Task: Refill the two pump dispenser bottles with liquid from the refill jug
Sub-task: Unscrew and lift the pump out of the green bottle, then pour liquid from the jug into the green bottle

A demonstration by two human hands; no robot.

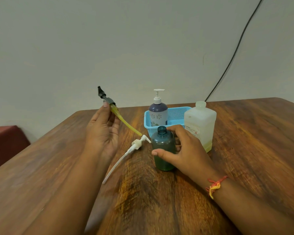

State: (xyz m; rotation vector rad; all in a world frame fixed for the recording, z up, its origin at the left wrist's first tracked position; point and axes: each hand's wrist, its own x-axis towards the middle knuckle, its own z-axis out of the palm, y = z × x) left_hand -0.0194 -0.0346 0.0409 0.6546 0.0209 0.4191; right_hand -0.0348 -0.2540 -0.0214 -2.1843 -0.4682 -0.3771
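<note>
I see left hand (103, 133) pinching black pump (107, 99), wet tube up-left of open teal bottle (162, 143); right hand (185, 148) gripping that bottle; uncapped refill jug (200, 122) just behind-right of it; risk: tube drips on tabletop (244, 150), or a careless reach tips the jug.

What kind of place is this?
Likely a plain room in a home or office: a wooden table by a bare wall, with a black cable running down that wall.

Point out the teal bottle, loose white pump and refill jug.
Teal plastic bottle (163, 143): head view, upper body.
Loose white pump (137, 144): head view, collar.
Translucent white refill jug (200, 119): head view, front wall.
</note>
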